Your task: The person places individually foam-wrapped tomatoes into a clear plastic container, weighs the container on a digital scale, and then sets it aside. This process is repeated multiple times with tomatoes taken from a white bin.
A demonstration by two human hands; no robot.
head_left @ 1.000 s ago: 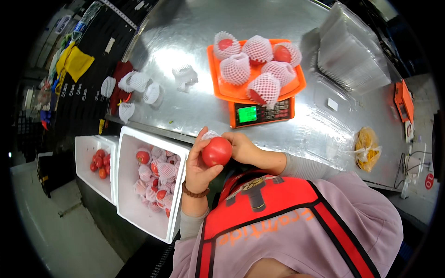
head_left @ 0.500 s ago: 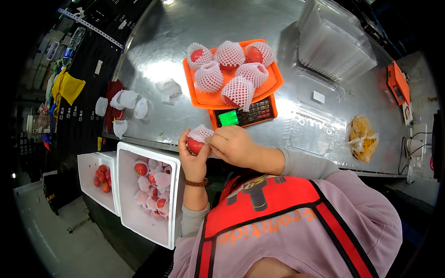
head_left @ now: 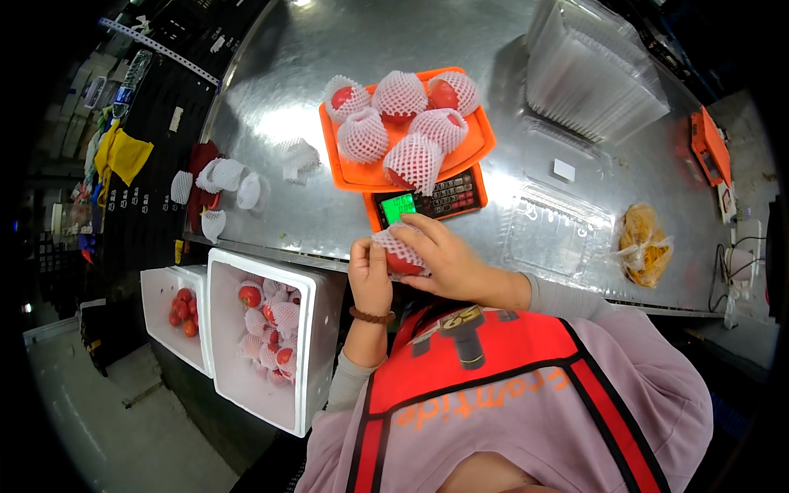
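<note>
In front of the scale, both my hands are at a red fruit [head_left: 403, 263] that looks like a tomato, partly covered by a white foam net [head_left: 389, 237]. My left hand [head_left: 370, 278] pinches the net at the fruit's left side. My right hand [head_left: 450, 261] curls over the fruit from the right, fingers on its top. Just beyond, an orange tray [head_left: 345, 168] holds several similar net-wrapped fruits [head_left: 362, 136]. It rests on an orange digital scale [head_left: 454, 197] with a lit green display, whose lower edge is partly hidden by my right fingers.
Loose foam nets [head_left: 226, 175] lie at the table's left. Two white foam boxes [head_left: 306, 353] below hold wrapped and bare red fruits. Stacked clear plastic containers [head_left: 592, 78], one open clear container [head_left: 546, 230], a bag of yellow bands [head_left: 645, 246] and another orange scale [head_left: 710, 148] are to the right.
Both hands and the fruit have moved right, nearer the scale. My right hand has gone from pinching the net to covering the fruit. The scale and tray appear slightly further left.
</note>
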